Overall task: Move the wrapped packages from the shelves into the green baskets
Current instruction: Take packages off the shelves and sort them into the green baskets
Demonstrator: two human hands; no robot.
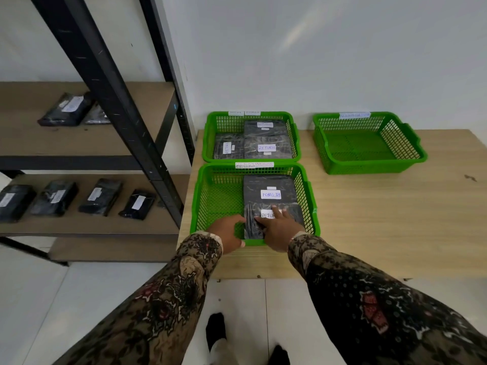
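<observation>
The near green basket (210, 206) on the table holds two black wrapped packages with white "RETURN" labels. One package (270, 189) lies at the back of it. The front package (295, 216) is under my hands. My right hand (279, 230) rests flat on top of it with the fingers spread over its label. My left hand (228, 233) curls its fingers round the package's left edge, thumb by the basket's front rim. The far green basket (210, 135) holds three packages. More packages lie on the upper shelf (66, 109) and the lower shelf (100, 196).
A third green basket (369, 164) stands at the back right of the wooden table (382, 219) with nothing in it. The black-framed shelf post (123, 106) rises just left of the table. My feet show on the white tiled floor below.
</observation>
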